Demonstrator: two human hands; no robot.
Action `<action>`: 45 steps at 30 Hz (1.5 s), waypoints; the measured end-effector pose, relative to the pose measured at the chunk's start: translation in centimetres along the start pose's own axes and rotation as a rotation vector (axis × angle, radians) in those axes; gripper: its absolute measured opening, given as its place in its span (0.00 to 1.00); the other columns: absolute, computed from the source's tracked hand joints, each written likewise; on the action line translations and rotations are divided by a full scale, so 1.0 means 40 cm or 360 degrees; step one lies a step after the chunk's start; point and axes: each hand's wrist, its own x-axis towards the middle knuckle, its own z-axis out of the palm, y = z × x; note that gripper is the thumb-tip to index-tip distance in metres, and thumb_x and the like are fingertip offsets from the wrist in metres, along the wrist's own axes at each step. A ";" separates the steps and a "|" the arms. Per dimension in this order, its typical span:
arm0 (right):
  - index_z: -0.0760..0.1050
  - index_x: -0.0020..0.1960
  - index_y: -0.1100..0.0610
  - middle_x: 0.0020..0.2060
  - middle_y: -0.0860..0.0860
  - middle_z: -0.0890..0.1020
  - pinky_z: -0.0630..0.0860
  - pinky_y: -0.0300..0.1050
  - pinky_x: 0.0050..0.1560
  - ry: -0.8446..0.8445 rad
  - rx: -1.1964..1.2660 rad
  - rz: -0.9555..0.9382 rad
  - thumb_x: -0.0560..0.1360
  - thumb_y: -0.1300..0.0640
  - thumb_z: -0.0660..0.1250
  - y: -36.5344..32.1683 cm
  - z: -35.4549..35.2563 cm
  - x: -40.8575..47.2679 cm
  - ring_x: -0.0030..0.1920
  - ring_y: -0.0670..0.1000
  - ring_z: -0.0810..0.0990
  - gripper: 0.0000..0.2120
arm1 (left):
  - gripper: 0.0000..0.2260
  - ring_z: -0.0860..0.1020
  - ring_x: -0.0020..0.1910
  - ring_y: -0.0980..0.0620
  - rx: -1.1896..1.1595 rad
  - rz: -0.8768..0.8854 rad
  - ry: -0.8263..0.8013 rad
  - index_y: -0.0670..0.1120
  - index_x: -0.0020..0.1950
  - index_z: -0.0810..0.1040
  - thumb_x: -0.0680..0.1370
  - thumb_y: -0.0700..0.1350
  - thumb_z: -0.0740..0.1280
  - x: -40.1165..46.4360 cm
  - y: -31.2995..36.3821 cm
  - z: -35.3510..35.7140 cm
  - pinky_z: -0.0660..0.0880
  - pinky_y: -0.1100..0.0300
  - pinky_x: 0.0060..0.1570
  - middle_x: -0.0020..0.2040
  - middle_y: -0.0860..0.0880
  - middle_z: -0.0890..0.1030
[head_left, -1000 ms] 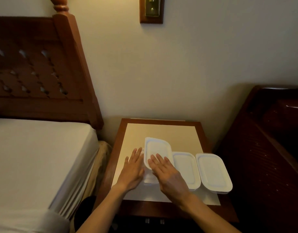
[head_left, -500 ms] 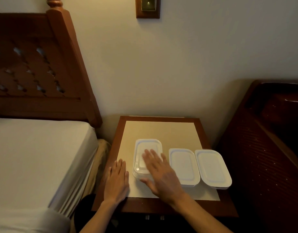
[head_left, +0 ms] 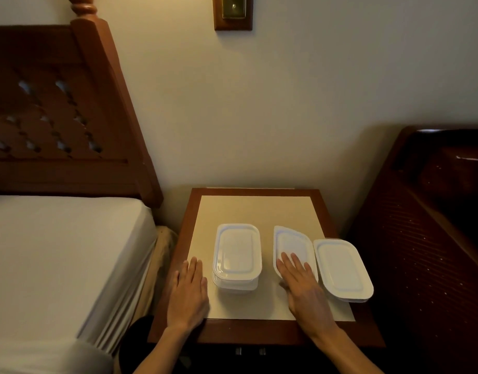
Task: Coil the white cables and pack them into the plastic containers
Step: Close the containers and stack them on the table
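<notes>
— Three lidded containers: left (head_left: 236, 255), middle (head_left: 293, 248), right (head_left: 343, 268), in a row on bench (head_left: 254, 209)?
— Yes. Left hand (head_left: 188, 295) flat on bench, grip wide; right hand (head_left: 304, 286) flat on middle container, grip wide.

Wooden nightstand (head_left: 190, 211) bears three lidded plastic containers (head_left: 236, 255)

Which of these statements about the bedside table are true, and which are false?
1. Three lidded white containers sit on the nightstand. True: left container, middle container, right container.
2. The right hand lies on the left container. False: its fingers rest on the middle one.
3. The left hand lies flat on the nightstand, beside the left container. True.
4. A white cable lies on the nightstand. False: none is visible.
5. The bed is right of the nightstand. False: left.
</notes>
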 end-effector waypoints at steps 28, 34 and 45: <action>0.65 0.73 0.50 0.78 0.56 0.55 0.52 0.72 0.72 0.0254 -0.0035 0.0721 0.76 0.42 0.62 -0.060 -0.155 0.180 0.78 0.61 0.48 0.28 | 0.26 0.41 0.78 0.51 0.0023 -0.0022 0.0015 0.47 0.79 0.46 0.82 0.52 0.42 0.003 0.006 -0.003 0.41 0.51 0.76 0.80 0.50 0.46; 0.48 0.78 0.45 0.77 0.63 0.41 0.56 0.78 0.66 -0.0685 -0.0247 0.1632 0.65 0.31 0.70 0.110 -0.127 0.136 0.74 0.72 0.45 0.51 | 0.25 0.43 0.78 0.51 -0.0019 -0.0006 0.0063 0.47 0.79 0.48 0.83 0.52 0.45 0.006 0.007 0.006 0.41 0.51 0.75 0.80 0.50 0.47; 0.53 0.75 0.44 0.72 0.59 0.57 0.66 0.63 0.64 -0.0262 0.0014 0.1228 0.62 0.22 0.62 -0.148 -0.309 0.290 0.70 0.63 0.60 0.49 | 0.26 0.44 0.78 0.51 -0.0010 -0.0013 0.0062 0.47 0.79 0.49 0.82 0.53 0.43 0.004 0.002 0.011 0.41 0.52 0.74 0.79 0.50 0.49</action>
